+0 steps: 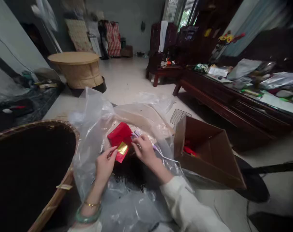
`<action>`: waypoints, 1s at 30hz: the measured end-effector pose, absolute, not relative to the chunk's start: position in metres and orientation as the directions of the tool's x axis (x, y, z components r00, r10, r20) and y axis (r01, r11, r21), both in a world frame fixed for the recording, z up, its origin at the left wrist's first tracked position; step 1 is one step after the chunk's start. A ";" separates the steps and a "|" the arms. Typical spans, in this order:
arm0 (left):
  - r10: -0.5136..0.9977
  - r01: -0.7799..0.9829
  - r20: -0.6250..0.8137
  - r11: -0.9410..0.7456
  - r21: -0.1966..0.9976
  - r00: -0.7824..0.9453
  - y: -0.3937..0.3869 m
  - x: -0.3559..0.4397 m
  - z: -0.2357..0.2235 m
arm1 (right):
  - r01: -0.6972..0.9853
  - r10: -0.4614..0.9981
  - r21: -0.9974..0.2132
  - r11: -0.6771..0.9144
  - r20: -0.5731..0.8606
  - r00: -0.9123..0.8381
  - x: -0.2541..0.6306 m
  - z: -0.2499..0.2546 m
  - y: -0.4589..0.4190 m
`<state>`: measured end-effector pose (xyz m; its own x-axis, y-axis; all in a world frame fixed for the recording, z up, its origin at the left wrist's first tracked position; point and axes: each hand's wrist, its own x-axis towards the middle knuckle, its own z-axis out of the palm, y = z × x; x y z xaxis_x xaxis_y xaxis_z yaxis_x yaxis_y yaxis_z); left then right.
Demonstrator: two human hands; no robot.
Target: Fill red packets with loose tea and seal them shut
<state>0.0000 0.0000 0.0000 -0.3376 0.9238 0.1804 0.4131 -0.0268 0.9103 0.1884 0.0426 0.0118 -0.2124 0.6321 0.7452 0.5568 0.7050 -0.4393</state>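
White cloth sleeve [185, 201] lies nearest; left hand [105, 164] pinches the left edge of a slanted red-and-gold paper packet [122, 149] — right hand [144, 149] just right of it, grip unclear.

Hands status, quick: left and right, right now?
Left hand: closed, pinching the red-and-gold packet at its edge.
Right hand: curled near the packet; cannot tell whether it holds anything.
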 end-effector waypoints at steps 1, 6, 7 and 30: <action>0.925 0.446 0.202 -0.040 0.894 -0.322 -0.001 0.003 0.000 | 0.575 0.650 -0.435 0.692 0.722 -0.236 0.189 0.010 0.044; 0.937 0.489 0.222 -0.064 0.870 -0.271 -0.002 0.010 -0.002 | 0.594 0.687 -0.436 0.676 0.666 -0.291 0.189 0.006 0.044; 0.940 0.463 0.207 -0.060 0.884 -0.272 -0.001 0.010 -0.003 | 0.589 0.688 -0.445 0.675 0.667 -0.285 0.190 0.007 0.043; 0.938 -0.282 -0.162 0.073 0.957 -0.306 0.009 0.012 0.014 | -0.122 0.742 -0.989 -0.086 0.019 -0.671 0.192 0.021 0.024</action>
<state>0.0120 0.0094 0.0145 -0.3061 0.9381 -0.1621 -0.2819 0.0733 0.9566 0.1918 0.0242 0.0208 -0.6706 0.7416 0.0186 -0.1221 -0.0856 -0.9888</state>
